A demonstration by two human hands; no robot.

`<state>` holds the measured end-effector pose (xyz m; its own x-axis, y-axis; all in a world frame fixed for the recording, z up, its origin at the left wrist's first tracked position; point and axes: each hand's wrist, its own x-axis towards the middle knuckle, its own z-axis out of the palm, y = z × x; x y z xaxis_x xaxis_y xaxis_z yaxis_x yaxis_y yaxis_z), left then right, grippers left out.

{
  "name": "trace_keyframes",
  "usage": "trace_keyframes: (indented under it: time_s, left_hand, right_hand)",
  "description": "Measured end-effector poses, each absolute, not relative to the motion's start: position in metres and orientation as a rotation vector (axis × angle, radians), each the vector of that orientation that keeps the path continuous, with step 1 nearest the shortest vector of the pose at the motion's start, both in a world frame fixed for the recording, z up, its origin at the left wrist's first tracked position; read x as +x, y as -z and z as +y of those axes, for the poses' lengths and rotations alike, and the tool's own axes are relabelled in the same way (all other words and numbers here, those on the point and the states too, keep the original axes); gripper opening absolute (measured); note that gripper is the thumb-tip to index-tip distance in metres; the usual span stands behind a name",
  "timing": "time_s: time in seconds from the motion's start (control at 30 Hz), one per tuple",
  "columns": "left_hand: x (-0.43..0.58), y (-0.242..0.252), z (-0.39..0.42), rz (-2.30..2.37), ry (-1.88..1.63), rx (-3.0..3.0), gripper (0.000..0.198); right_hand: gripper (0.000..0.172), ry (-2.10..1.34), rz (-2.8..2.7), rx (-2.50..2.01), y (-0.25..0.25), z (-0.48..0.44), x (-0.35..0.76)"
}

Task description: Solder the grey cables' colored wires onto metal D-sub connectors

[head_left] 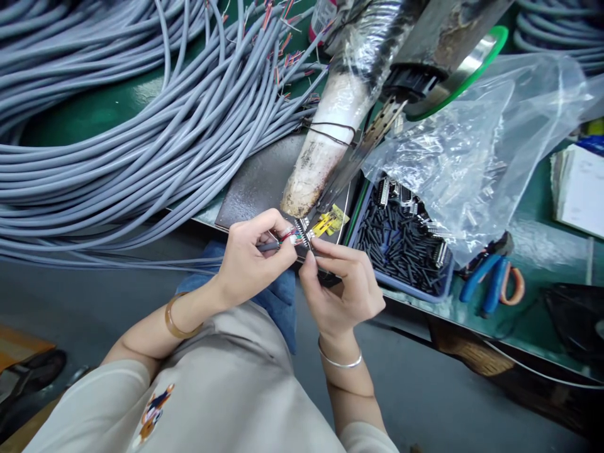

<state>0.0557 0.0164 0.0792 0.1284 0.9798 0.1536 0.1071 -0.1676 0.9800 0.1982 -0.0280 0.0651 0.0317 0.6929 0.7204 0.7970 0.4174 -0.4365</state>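
My left hand [250, 255] is closed around the end of a grey cable [268, 247], pinching its coloured wires near the tip. My right hand [342, 283] pinches a small metal connector [303, 234] right against those wires. Both hands meet at the bench edge, just under the tip of a wrapped white tube [321, 151] and a thin metal arm [358, 154]. A yellow clip [330, 221] sits just behind the connector.
A large bundle of grey cables [132, 126] covers the green bench on the left. A blue tray [446, 286] of black sleeves and connectors stands right of my hands, under a clear plastic bag [476, 151]. Blue-handled pliers [491, 280] lie beyond it.
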Motion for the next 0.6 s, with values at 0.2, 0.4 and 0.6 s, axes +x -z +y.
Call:
trace_keyframes:
  time_s: [0.2,0.4,0.6]
  left_hand:
    - [0.0573,-0.0771,0.0132,1.088,-1.22,1.504,0.013]
    - [0.0587,-0.0766,0.0161,1.081,-1.279,1.574,0.015]
    - [0.0574,-0.0799,0.0182,1.042,-1.318,1.609,0.014]
  right_hand:
    - [0.019,-0.021,-1.603,-1.335,-0.0703,-0.0256,0.1969]
    - [0.019,-0.025,-1.592,-1.346,-0.07,-0.0219,0.1954]
    - [0.019,-0.009,-1.582,-1.358,-0.0759,-0.0204,0.1937]
